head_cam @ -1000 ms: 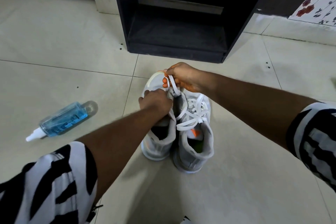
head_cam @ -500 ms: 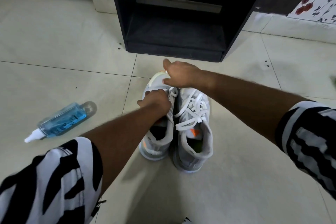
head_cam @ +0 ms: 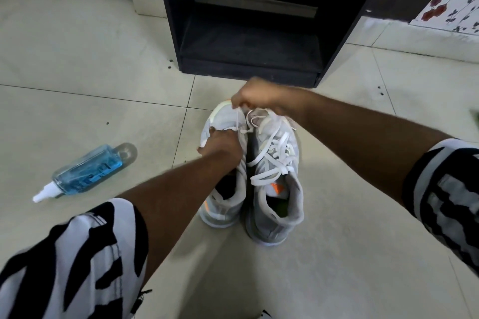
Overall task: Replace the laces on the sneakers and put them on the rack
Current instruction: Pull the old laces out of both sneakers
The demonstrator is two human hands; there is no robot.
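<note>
Two grey sneakers stand side by side on the tiled floor, toes pointing away from me. The left sneaker [head_cam: 223, 204] has my left hand [head_cam: 223, 144] curled on its lace area, gripping there. My right hand [head_cam: 256, 98] hovers over the toes and pinches a white lace [head_cam: 237, 118] that runs down to the left sneaker. The right sneaker [head_cam: 277, 204] is laced with white laces [head_cam: 272, 160] lying loose across its tongue. The dark rack [head_cam: 248, 70] stands just beyond the toes.
A blue spray bottle [head_cam: 85, 173] with a white nozzle lies on its side on the floor to the left. A patterned wall panel [head_cam: 451, 5] shows at the top right. The rack's lower shelf [head_cam: 248, 44] is dark and bare.
My right hand had come down onto the toes half a second ago; now it has lifted slightly, pulling the lace taut. My left hand stays on the left sneaker.
</note>
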